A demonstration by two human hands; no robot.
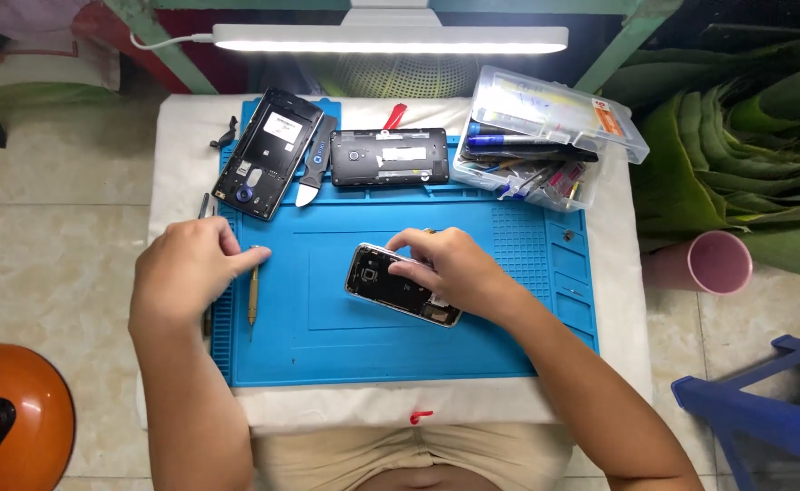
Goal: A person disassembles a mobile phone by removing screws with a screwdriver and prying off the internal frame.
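Note:
An opened black phone body (391,285) with a silver frame lies tilted on the blue work mat (345,350). My right hand (450,266) rests on its right end, fingers pressing down and holding it. My left hand (186,270) sits at the mat's left edge, its fingertips touching the top of a thin wooden-handled tool (253,302) that lies upright along the mat.
At the mat's back lie a second opened phone (268,151), a third black phone body (389,157), a pry tool (311,170) and a red tool (394,116). A clear box of tools (545,136) stands back right. A lamp bar (391,38) hangs overhead. A pink cup (714,262) lies off-table.

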